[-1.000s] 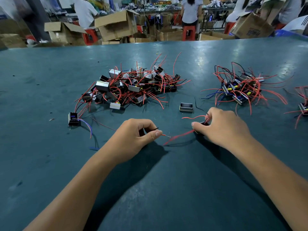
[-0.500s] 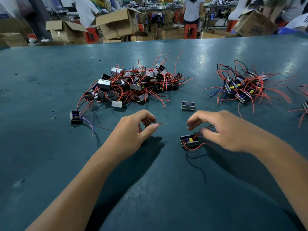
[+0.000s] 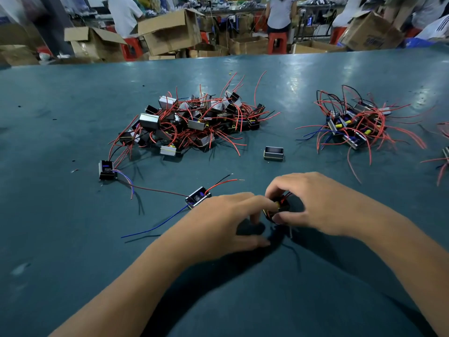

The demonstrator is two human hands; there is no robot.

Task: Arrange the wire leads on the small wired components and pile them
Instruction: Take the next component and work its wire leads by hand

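Pinching one wired component (image 3: pixel 277 208), right hand (image 3: pixel 315 203) grips while left hand (image 3: pixel 218 220) touches it.

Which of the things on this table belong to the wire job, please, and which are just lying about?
Job:
component held in right hand, touched by left hand
loose component
big pile
right pile

Lying about:
wireless black case
cardboard boxes
red stools

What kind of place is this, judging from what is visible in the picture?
Most likely an electronics assembly workshop. A large teal worktable holds a big pile of small wired components and a second pile. Behind it stand open cardboard boxes, red stools and other workers at benches.
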